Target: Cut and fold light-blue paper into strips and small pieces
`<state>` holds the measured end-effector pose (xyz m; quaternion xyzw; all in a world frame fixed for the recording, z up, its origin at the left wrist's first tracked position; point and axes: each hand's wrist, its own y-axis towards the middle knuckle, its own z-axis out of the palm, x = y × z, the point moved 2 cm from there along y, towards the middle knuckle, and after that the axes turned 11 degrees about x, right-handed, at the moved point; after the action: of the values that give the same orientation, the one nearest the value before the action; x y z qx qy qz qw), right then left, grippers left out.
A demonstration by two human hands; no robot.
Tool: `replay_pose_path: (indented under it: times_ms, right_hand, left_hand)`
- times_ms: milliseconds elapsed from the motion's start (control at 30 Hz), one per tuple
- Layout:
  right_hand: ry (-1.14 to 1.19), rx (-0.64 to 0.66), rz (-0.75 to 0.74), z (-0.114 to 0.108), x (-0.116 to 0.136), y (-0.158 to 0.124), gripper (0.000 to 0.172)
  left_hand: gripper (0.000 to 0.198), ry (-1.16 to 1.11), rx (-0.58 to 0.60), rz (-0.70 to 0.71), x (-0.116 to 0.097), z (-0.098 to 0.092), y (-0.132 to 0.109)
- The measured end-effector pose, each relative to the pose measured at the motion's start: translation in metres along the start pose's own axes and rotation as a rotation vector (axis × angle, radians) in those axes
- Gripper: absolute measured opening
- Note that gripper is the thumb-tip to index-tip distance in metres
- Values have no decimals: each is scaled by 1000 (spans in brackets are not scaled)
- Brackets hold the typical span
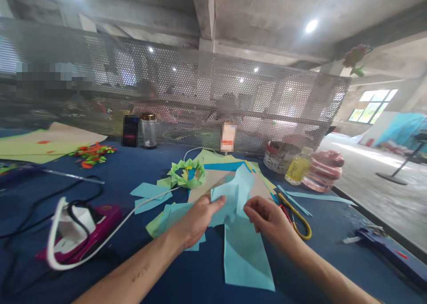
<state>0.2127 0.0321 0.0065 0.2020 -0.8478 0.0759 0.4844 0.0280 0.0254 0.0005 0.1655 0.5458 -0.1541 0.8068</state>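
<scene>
My left hand [202,217] pinches a light blue paper sheet [224,201] between thumb and fingers. More light blue paper [247,259] hangs down toward the table's near edge, with a raised, folded strip above it. At the paper's right edge my right hand [267,217] is closed, its thumb and fingertips together against the paper; how much they grip is partly hidden. Yellow-handled scissors [302,226] lie just right of that hand, partly behind it. Beyond my left hand sits a ring of folded green paper [171,174]. Cut light blue pieces [151,192] lie to the left.
On the left, a magenta power strip [111,219] has plugs and a white cable [110,241] crossing the table. A glass jar [149,132] stands at the back by a perforated screen [187,86]. A yellow-liquid bottle [296,168] and pink ribbed bottle [323,170] stand right.
</scene>
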Motion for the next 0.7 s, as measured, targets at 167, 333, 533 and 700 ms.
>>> replay_pose_path:
  times_ms: [167,333,533,700]
  right_hand:
    - [-169,-68,-67,-4,-1,1,22]
    - [-194,-40,-88,-1,1,0,21]
    - [-194,-92,-94,-2,3,-1,21]
    - [-188,-115,-89,-2,7,-2,21]
  left_hand:
    - [35,-14,143,-84,6,7,-2]
    - [40,-96,155,-154,8,6,-1]
    - [45,-155,184,-181,10,3,1]
    - [41,-164,200,-199,10,3,1]
